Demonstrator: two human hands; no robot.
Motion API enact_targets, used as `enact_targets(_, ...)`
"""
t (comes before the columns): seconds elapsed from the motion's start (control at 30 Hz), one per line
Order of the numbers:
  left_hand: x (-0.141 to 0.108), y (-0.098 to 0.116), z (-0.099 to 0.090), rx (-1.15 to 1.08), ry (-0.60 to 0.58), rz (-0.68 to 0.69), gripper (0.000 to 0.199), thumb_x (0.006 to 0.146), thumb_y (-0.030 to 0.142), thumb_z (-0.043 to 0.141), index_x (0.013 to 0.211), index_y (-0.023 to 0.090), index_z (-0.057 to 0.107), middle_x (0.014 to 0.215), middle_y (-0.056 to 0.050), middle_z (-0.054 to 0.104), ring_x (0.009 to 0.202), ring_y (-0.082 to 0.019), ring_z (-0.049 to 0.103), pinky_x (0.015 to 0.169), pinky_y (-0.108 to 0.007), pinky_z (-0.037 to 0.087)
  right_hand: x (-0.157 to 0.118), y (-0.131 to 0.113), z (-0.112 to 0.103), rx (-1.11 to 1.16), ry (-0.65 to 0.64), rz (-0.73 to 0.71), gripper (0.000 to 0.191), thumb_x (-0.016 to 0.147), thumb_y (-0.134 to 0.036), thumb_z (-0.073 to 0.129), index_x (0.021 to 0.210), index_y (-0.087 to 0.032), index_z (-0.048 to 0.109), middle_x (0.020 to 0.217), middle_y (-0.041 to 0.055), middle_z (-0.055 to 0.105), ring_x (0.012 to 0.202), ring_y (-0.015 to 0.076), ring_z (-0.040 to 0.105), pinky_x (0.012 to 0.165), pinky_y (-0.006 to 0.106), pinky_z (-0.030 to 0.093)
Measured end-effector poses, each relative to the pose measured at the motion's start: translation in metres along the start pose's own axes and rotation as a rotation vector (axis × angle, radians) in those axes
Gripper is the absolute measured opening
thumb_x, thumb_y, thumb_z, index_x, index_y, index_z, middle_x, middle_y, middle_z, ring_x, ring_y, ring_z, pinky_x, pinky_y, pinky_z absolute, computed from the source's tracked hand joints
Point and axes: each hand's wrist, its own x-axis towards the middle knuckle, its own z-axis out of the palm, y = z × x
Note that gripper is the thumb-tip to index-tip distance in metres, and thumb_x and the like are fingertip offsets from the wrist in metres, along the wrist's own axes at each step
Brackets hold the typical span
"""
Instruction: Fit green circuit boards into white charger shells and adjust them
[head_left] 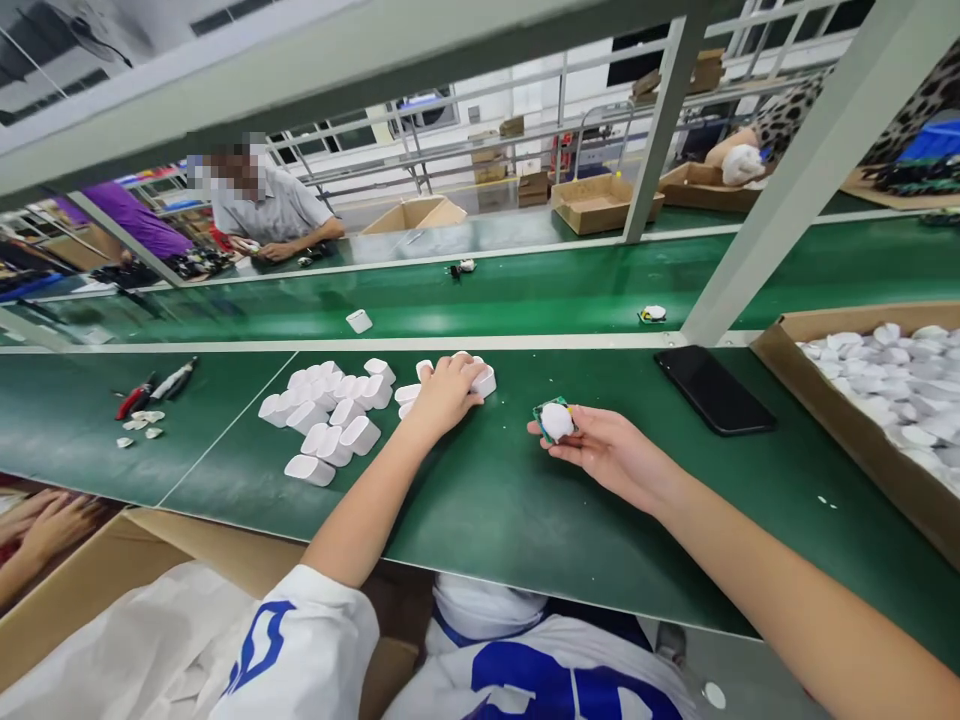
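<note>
My right hand (592,445) holds a small green circuit board with a white rounded pad (556,422) between thumb and fingers, above the green table. My left hand (448,393) reaches over to white plastic casings, its fingers curled down on a white casing (485,379) at the right end of the group. Whether it grips that casing firmly is partly hidden by the fingers. Left of this hand many white casings (328,400) lie in a loose cluster on the green table (480,510).
A black phone (715,389) lies right of my right hand, beside a carton (847,425) of white pads. Red-handled pliers (135,399) lie far left. Behind the rail, a green conveyor (540,290) carries several small parts. A person (270,205) works across it. An open carton (82,570) stands lower left.
</note>
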Motion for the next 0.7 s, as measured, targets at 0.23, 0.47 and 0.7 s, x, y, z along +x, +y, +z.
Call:
enact_targets(0.23, -0.004, 0.001, 0.009, 0.003, 0.135, 0.047, 0.018, 0.087, 0.026, 0.055, 0.103, 0.023, 0.063, 0.119, -0.008, 0.063, 0.121, -0.034, 0.043, 0.100, -0.069, 0.020, 0.004, 0.007, -0.006, 0.029, 0.074, 0.006, 0.037, 0.074, -0.035, 0.077, 0.108, -0.024, 0.067, 0.104, 0.0058, 0.072, 0.091, 0.0157, 0.066, 0.089, 0.031, 0.050)
enact_targets(0.47, -0.013, 0.012, 0.012, -0.432, 0.313, 0.243, 0.010, 0.085, 0.027, 0.060, 0.080, 0.018, 0.060, 0.104, -0.006, 0.059, 0.097, -0.020, 0.057, 0.093, -0.044, 0.040, 0.004, 0.001, -0.002, 0.087, 0.240, 0.034, 0.021, 0.083, -0.033, 0.068, 0.100, -0.021, 0.070, 0.098, 0.0045, 0.073, 0.094, 0.0170, 0.068, 0.096, 0.031, 0.049)
enact_targets(0.7, -0.018, 0.020, 0.016, -0.486, 0.279, 0.332, 0.009, 0.081, 0.023, 0.062, 0.077, 0.017, 0.059, 0.100, -0.005, 0.054, 0.090, -0.017, 0.057, 0.079, -0.030, 0.045, 0.007, -0.006, -0.001, 0.093, 0.343, 0.077, 0.015, 0.088, -0.021, 0.060, 0.101, -0.020, 0.066, 0.100, 0.0049, 0.072, 0.091, 0.0153, 0.068, 0.091, 0.029, 0.052)
